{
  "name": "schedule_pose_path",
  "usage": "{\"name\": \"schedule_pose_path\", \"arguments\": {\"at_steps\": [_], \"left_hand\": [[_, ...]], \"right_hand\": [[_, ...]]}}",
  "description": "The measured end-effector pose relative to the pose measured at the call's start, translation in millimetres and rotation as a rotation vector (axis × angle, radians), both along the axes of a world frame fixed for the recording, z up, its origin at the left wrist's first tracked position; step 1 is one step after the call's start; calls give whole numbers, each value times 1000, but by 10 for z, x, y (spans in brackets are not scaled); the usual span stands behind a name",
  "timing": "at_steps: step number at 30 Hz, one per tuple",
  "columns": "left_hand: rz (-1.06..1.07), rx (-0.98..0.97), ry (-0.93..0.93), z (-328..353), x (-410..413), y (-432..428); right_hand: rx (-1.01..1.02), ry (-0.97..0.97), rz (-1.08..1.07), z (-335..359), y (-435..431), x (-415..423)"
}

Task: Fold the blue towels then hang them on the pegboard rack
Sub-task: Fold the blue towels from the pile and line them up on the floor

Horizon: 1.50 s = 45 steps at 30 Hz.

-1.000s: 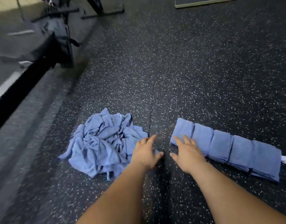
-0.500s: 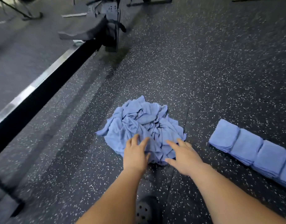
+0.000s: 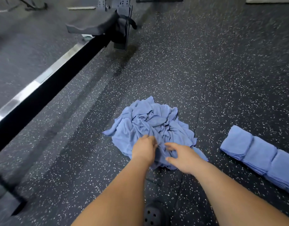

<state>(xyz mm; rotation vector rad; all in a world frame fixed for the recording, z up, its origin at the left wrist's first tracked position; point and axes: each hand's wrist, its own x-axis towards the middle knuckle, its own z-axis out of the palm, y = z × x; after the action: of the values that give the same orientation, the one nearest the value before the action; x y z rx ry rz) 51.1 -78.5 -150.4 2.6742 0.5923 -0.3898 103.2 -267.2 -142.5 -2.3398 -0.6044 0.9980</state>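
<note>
While both hands are at the near edge of the heap of unfolded blue towels (image 3: 153, 126), no single towel is yet drawn free; the heap lies on the speckled rubber floor (image 3: 205, 75), directly ahead of the person, between the rowing-machine rail (image 3: 42, 90) on the left and the row of folded blue towels (image 3: 256, 154) on the right; it is well apart from the rail, and near the row without touching it.

Left hand (image 3: 144, 150): fingers curled down into the cloth, gripping a fold at the heap's near side. Right hand (image 3: 183, 158): fingers spread and only loosely bent, thumb apart, gripping nothing; whether its fingertips press the cloth cannot be told. Pegboard rack: not in view.

Handling assessment: the cloth is judged thin, soft and light, with no stiffness; it will sag and drape wherever unsupported; the towels lie tangled, so a pull on a mid-fold is likely to drag neighbours along.

Recommended hold: a hemmed edge or a corner, such as the loose corner (image 3: 110, 132) at the heap's left; pinch it between thumb and fingers, lift it clear, then find the second corner with the other hand.

Slip risk is judged low; breakage risk nil; the main risks are lifting two towels at once and disturbing the folded row.
</note>
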Motion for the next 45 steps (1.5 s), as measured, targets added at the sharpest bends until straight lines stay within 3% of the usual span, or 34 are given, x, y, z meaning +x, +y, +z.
{"name": "schedule_pose_path", "arguments": {"at_steps": [6,9,14,21,28,32,36,41,45], "left_hand": [[155,-336,-140,394,-174,17],[130,-433,-167,812,-168,31],[114,-468,-314,1722,-146,107],[131,-502,-606,2867,-510,100],[350,-698,-887,3371,-1090,-23],[455,-738,-1029,3553,-1335,-295],[235,-441,-888,3485,-1408,-540],[-208,-470,-780,3471,-1422,-1040],[-326,-509,-675,3405,-1353,-1274]], "right_hand": [[58,-4,-82,269,47,-83],[27,-116,-16,555,71,-109],[-14,-357,49,1371,110,7],[98,-473,-45,2503,-22,-245],[-8,-614,-128,3057,-516,-770],[243,-697,-317,3331,-773,-951],[439,-714,-369,3592,-973,-1142],[452,-691,-248,3665,-1191,-1385],[445,-640,-238,3645,-1376,-1407]]}}
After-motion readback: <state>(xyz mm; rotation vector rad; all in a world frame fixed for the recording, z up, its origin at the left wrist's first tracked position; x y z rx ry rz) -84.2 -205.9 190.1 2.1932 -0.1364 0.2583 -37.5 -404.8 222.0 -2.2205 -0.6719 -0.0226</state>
